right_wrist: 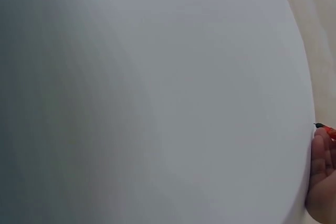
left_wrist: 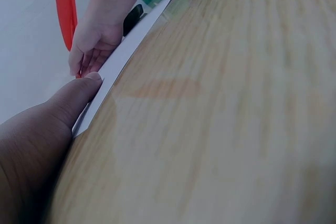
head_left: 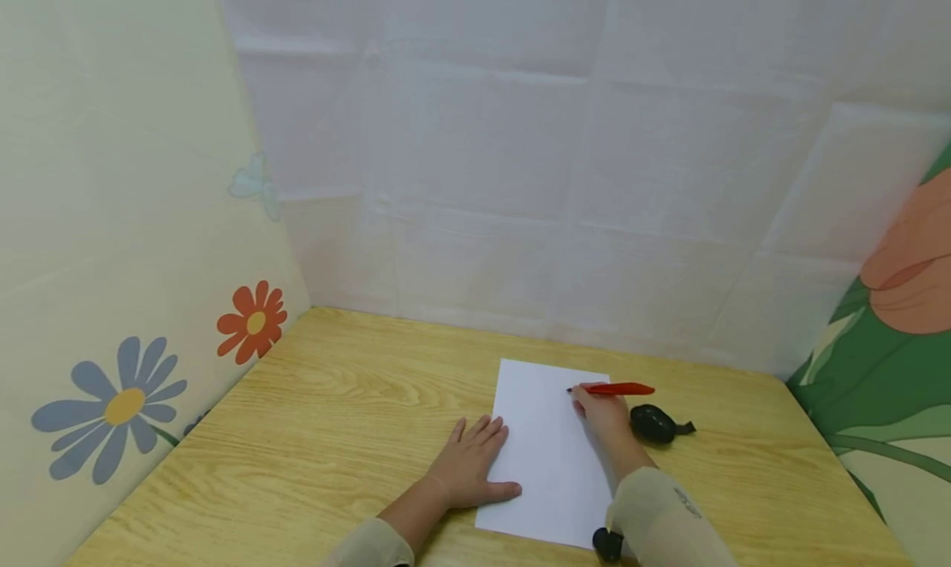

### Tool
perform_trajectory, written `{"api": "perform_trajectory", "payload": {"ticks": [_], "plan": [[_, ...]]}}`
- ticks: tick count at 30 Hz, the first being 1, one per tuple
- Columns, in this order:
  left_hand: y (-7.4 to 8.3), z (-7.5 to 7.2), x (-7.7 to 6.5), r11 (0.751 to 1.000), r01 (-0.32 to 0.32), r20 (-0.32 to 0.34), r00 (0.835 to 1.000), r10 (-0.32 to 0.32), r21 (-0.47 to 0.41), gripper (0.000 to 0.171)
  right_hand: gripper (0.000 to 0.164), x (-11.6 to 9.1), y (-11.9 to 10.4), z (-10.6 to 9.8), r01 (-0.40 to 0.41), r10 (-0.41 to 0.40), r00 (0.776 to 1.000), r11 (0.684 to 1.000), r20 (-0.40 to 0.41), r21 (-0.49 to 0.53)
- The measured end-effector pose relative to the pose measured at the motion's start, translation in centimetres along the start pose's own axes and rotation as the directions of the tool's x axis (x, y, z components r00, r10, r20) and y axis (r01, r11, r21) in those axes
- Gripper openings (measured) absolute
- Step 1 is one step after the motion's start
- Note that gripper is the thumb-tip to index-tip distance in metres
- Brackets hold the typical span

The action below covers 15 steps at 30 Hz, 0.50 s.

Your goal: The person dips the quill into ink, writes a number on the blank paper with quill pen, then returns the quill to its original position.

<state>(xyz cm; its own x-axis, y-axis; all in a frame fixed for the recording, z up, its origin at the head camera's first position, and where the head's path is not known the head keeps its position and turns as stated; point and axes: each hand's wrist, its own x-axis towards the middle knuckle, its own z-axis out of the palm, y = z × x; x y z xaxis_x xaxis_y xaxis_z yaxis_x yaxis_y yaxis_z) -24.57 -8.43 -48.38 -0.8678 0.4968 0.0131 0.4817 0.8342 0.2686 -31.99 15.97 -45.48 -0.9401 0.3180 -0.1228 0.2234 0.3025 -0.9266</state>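
A white sheet of paper (head_left: pixel 546 460) lies on the wood-grain table. My left hand (head_left: pixel 470 465) rests at its left edge with fingers spread and the thumb on the sheet. My right hand (head_left: pixel 605 418) pinches a red pen (head_left: pixel 627 389) near its dark tip, over the paper's upper right part. The pen's body slants off to the right. In the left wrist view the red pen (left_wrist: pixel 65 11) rises above the right hand (left_wrist: pixel 97 45). The right wrist view shows the dark pen tip (right_wrist: pixel 319 125) just at the fingertips. Whether the tip touches the paper, I cannot tell.
Right of the right hand sits a glossy black rounded object (head_left: pixel 654 425) with a short stem-like end. A small black object (head_left: pixel 607 542) shows by the right sleeve at the paper's lower corner. A pale cloth (head_left: pixel 475 179) hangs behind the table (head_left: pixel 357 394); flower-printed cloths flank it.
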Motion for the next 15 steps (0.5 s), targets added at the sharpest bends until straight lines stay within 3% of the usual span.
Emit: {"api": "perform_trajectory", "payload": {"ticks": [10, 15], "plan": [[0.06, 0.07, -0.05, 1.0, 0.002, -0.007, 1.0, -0.002, 0.009, 0.095, 0.028, -0.09, -0.08, 0.14, 0.03, -0.029, 0.999, 0.997, 0.022, -0.074], [0.02, 0.14, -0.08, 1.0, -0.006, -0.014, 1.0, 0.006, 0.004, 0.095, 0.026, -0.06, -0.06, 0.18, 0.048, -0.046, 0.999, 0.997, 0.028, -0.062]]}}
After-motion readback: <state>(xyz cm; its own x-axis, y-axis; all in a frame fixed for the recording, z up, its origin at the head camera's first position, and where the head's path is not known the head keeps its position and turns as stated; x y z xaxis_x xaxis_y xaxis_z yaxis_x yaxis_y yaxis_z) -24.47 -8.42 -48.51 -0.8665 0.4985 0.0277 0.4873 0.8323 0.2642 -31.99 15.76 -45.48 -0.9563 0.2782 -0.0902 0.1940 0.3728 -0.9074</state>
